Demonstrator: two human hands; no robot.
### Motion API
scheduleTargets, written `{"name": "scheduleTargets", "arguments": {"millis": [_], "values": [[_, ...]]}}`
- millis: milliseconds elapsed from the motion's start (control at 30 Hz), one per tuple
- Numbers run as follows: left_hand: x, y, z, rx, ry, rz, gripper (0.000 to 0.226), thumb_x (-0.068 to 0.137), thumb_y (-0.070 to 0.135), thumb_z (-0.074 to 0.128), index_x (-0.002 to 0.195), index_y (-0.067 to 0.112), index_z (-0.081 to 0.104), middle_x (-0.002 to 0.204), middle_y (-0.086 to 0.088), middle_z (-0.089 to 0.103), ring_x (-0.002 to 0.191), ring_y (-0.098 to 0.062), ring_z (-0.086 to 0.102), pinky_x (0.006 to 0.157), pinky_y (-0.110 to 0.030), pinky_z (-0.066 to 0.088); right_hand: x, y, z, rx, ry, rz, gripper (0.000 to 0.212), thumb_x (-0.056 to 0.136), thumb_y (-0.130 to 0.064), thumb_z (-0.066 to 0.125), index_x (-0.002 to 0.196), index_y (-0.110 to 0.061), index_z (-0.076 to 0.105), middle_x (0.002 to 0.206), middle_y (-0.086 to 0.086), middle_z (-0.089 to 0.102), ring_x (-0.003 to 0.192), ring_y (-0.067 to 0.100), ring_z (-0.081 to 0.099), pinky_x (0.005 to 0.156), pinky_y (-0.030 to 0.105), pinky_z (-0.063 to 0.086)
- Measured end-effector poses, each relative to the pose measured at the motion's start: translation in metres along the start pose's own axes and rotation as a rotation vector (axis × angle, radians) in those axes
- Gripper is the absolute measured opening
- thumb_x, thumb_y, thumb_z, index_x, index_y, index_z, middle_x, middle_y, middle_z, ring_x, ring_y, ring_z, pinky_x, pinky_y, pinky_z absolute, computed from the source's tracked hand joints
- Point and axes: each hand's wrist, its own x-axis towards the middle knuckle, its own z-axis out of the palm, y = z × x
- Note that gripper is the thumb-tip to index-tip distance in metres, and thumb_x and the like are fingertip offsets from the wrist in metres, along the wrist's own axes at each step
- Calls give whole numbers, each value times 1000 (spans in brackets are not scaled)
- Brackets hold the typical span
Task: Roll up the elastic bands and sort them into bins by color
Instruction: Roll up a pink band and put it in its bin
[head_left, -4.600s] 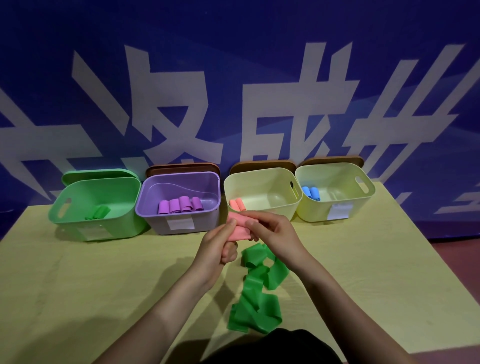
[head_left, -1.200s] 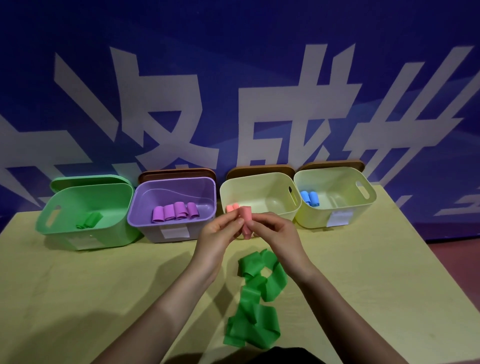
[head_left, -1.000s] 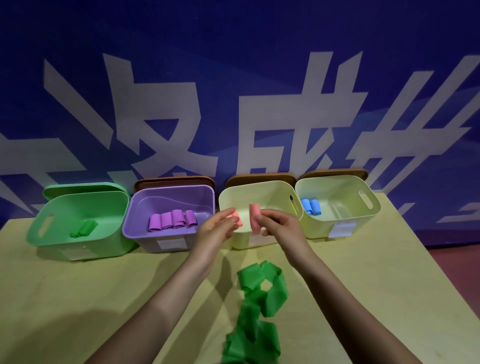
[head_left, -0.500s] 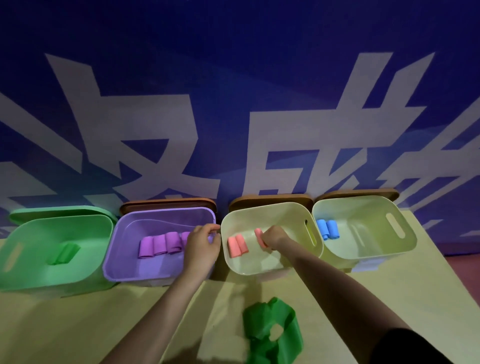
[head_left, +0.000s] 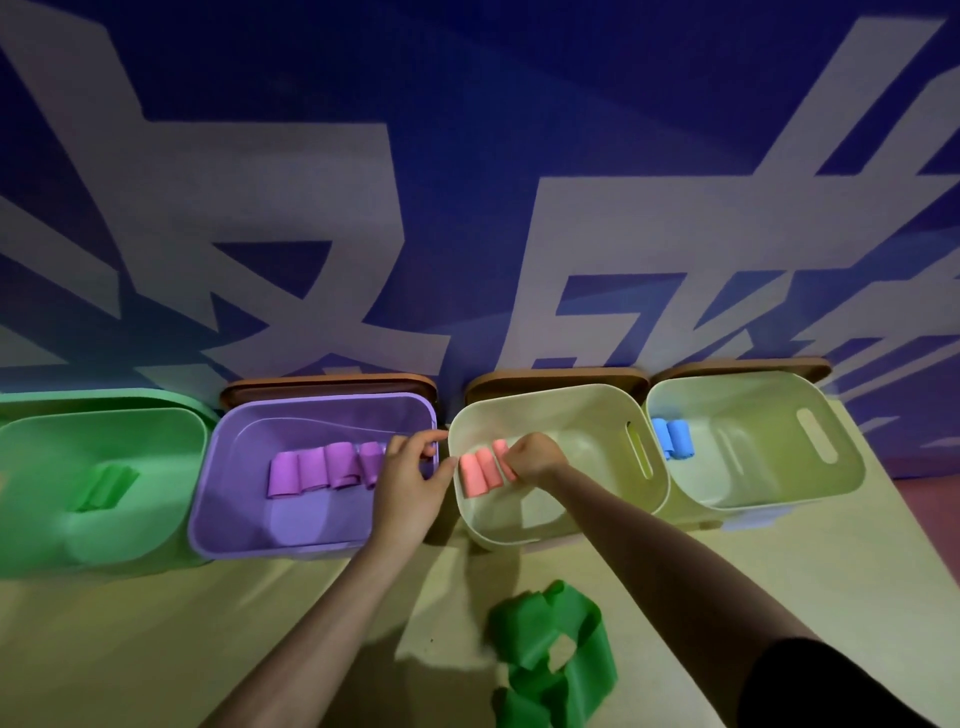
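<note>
Inside the cream bin (head_left: 550, 535), right hand (head_left: 532, 457) pinches a pink roll (head_left: 503, 460) beside two others; left hand (head_left: 410, 483) hovers, fingers relaxed.

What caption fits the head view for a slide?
Right hand sets a pink roll beside two others in the cream bin; green band waits unrolled.
</note>
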Motion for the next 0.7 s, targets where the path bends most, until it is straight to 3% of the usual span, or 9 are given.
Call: {"name": "scheduleTargets", "arguments": {"millis": [167, 300, 500, 700], "values": [[0, -4, 3, -22, 21, 2, 30, 80, 17, 72, 107, 27, 66, 94, 0, 50, 88, -15, 53, 79, -31, 47, -2, 2, 2, -5, 51, -58, 35, 94, -35, 53, 106, -6, 69, 111, 10, 67, 108, 26, 60, 95, 29, 43], [2, -6, 4, -57, 16, -17, 29, 80, 18, 73, 105, 30, 65, 90, -1, 49, 82, -14, 52, 78, -32, 46, 1, 3, 4, 10, 44, -57, 34, 92, -36, 56, 105, -8, 70, 109, 9, 68, 106, 25, 61, 92, 28, 44], [2, -9, 4, -70, 11, -19, 29, 81, 19, 73, 104, 33, 64, 92, -2, 49, 82, -11, 51, 76, -27, 42, 6, 6, 7, 2, 13, -70, 30, 92, -34, 55, 114, -15, 63, 122, 5, 61, 114, 23, 54, 102, 29, 39], [2, -9, 4, -67, 12, -5, 28, 81, 19, 72, 105, 31, 64, 92, -1, 49, 82, -3, 50, 70, -14, 38, 5, 7, 2, 26, -21, -55, 30, 90, -37, 57, 106, -13, 66, 103, 4, 65, 96, 19, 57, 86, 28, 45]]}}
